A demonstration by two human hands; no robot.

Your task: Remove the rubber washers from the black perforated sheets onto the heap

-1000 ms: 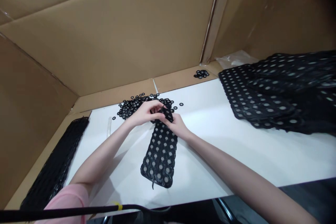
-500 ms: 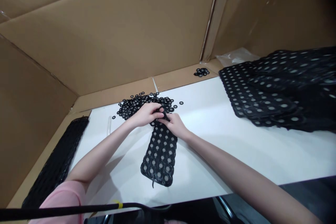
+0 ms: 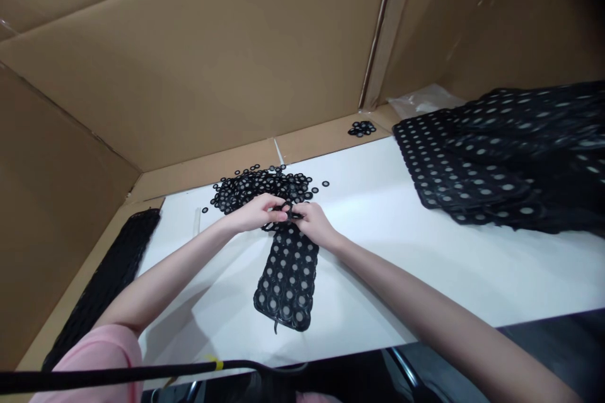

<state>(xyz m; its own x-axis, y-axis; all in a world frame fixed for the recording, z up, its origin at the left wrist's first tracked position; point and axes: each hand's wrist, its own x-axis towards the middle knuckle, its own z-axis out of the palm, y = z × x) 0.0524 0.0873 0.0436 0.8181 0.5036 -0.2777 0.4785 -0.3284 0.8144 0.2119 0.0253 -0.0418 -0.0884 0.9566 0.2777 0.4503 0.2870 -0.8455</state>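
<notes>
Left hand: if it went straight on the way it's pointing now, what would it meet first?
Most likely the right hand, which lies just ahead of the left hand, with a small black piece between the two. Exact depth is hard to judge from this view.

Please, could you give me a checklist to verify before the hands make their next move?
1. Left hand closed on dark material at far end of the dotted strip: ok.
2. Right hand at that same end: ok.
3. Strip's near end on the white table: ok.
4. Small round pieces in one heap: not ok, some lie apart.
5. Large dotted sheets apart from the strip: ok.
6. Any piece loose between the hands: cannot tell, hidden.
</notes>
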